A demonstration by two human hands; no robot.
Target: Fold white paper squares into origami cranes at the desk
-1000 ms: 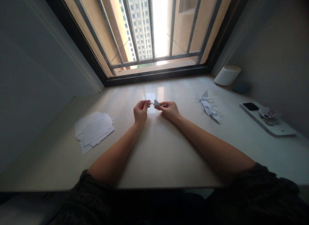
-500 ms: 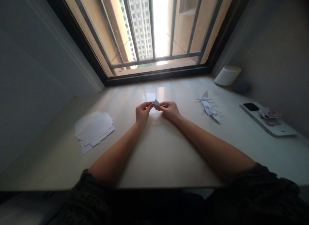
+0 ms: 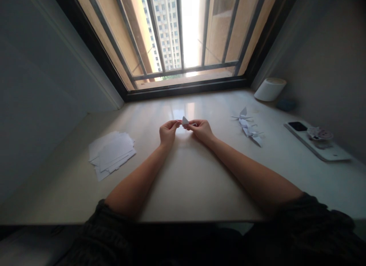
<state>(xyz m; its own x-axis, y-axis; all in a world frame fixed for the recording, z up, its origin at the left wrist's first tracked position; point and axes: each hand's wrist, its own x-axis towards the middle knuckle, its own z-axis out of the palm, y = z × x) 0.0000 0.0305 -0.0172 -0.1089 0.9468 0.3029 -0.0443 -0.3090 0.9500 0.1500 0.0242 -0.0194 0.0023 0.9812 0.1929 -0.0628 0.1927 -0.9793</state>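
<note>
A small piece of folded white paper [image 3: 185,120] is held between my hands above the white counter [image 3: 197,182], with a pointed flap standing up. My left hand [image 3: 167,131] pinches its left end between thumb and fingertips. On the other side, the thumb and fingers of my right hand [image 3: 202,129] are closed on the paper, hiding part of it. Several folded paper cranes [image 3: 248,128] lie in a row to the right of my hands. Over on the left is a loose stack of white paper sheets [image 3: 114,151].
At the right lies a phone [image 3: 317,140] with a round grip on its back. A white cylindrical object [image 3: 270,89] stands in the back right corner, and a small dark bluish item [image 3: 286,104] is beside it. A barred window [image 3: 183,91] borders the counter's far side.
My left hand has shifted slightly left, and more of the folded paper's pointed flap shows between the hands. My right hand stays almost in place.
</note>
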